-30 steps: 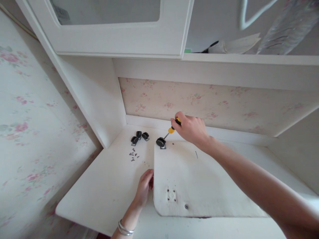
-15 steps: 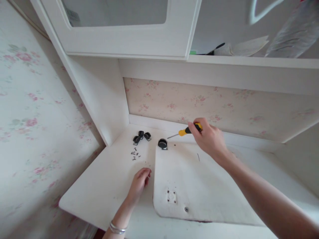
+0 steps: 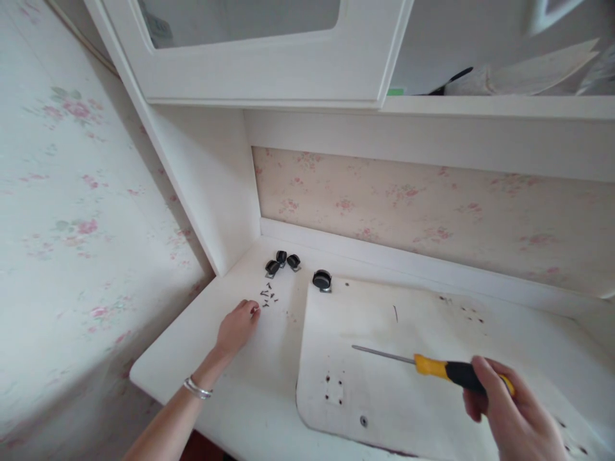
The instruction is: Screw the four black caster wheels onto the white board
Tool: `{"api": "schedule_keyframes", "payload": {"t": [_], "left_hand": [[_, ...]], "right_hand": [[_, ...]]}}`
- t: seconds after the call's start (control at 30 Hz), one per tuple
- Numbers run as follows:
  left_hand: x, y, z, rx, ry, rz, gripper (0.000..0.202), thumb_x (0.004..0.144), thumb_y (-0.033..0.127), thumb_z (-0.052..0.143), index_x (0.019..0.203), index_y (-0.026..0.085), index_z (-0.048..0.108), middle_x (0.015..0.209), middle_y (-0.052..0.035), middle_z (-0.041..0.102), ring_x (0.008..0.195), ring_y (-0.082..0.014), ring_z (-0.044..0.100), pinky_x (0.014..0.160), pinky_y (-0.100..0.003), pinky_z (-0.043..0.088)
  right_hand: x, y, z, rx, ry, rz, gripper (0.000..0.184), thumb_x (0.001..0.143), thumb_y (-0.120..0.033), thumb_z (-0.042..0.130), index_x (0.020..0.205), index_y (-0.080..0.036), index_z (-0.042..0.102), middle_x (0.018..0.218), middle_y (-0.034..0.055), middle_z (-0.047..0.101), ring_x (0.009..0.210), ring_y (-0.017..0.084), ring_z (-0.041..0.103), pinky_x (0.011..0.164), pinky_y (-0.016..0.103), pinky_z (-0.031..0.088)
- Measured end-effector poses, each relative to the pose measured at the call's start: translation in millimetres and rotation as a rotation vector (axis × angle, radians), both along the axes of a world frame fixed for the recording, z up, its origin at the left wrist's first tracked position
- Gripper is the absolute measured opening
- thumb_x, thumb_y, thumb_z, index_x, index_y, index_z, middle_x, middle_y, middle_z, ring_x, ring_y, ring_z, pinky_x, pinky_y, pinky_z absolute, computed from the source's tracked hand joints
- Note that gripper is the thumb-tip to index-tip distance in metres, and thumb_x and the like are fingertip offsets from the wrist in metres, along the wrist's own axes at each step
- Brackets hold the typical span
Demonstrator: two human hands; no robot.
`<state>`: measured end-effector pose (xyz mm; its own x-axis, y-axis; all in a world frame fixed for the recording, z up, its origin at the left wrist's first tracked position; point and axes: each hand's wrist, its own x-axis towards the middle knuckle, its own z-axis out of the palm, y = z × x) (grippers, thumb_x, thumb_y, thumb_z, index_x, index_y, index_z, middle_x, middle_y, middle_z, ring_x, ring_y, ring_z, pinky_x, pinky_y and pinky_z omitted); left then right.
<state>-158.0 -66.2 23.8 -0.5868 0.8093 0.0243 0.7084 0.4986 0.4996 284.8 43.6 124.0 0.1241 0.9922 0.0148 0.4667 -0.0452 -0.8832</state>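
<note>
My right hand (image 3: pixel 514 410) grips a screwdriver (image 3: pixel 430 365) by its yellow and black handle. Its metal shaft points left, over a white board (image 3: pixel 375 384) with screw holes. One black caster wheel (image 3: pixel 322 280) stands at the board's far left corner, its metal plate against the surface. On the left, my left hand (image 3: pixel 239 326) is close to a small pile of screws (image 3: pixel 268 294). Its fingers are curled together, and whatever they may hold is hidden. Behind the screws lie three loose casters (image 3: pixel 282 260).
The white desk (image 3: pixel 192 358) carries all of this, with a rounded left front corner. Overhead is a white cabinet (image 3: pixel 269 73) with a glass-panelled door, and papers (image 3: pixel 538 67) lie on its open shelf. A side panel (image 3: pixel 206 173) rises at the left.
The screwdriver has come away from the caster, down and to the right with my right hand. My left hand has moved left and up to the screws. The view has shifted slightly.
</note>
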Motion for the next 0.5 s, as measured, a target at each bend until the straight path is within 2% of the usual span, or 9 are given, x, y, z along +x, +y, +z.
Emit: {"api": "schedule_keyframes", "payload": {"t": [0.1,0.2,0.5], "left_hand": [[-1,8,-3.9,-0.044,0.065,-0.02,0.028,0.096,0.029,0.046,0.11,0.021,0.069,0.119,-0.0088,0.067,0.098,-0.0235,0.066,0.087,-0.034,0.046],[-2,15,-6.1,-0.058,0.094,-0.07,0.028,0.096,0.028,0.048,0.11,0.022,0.071,0.117,-0.0071,0.068,0.098,-0.0228,0.067,0.087,-0.033,0.046],[4,21,-8.3,0.014,0.069,-0.091,0.028,0.094,0.024,0.047,0.098,0.02,0.075,0.107,-0.0072,0.07,0.095,-0.0233,0.066,0.088,-0.034,0.046]], "right_hand": [[12,-9,-14.2,-0.051,0.093,-0.012,0.046,0.081,-0.069,0.055,0.076,-0.024,0.061,0.052,0.0005,0.053,0.052,0.02,0.048,0.052,0.034,0.038],[13,-12,-21.9,-0.068,0.194,-0.028,0.046,0.079,-0.069,0.058,0.081,-0.024,0.062,0.052,-0.0005,0.053,0.053,0.02,0.05,0.054,0.035,0.041],[-11,-24,-24.9,-0.174,0.271,0.033,0.046,0.085,-0.066,0.057,0.101,-0.023,0.061,0.054,-0.0034,0.058,0.058,0.016,0.055,0.067,0.029,0.041]]}}
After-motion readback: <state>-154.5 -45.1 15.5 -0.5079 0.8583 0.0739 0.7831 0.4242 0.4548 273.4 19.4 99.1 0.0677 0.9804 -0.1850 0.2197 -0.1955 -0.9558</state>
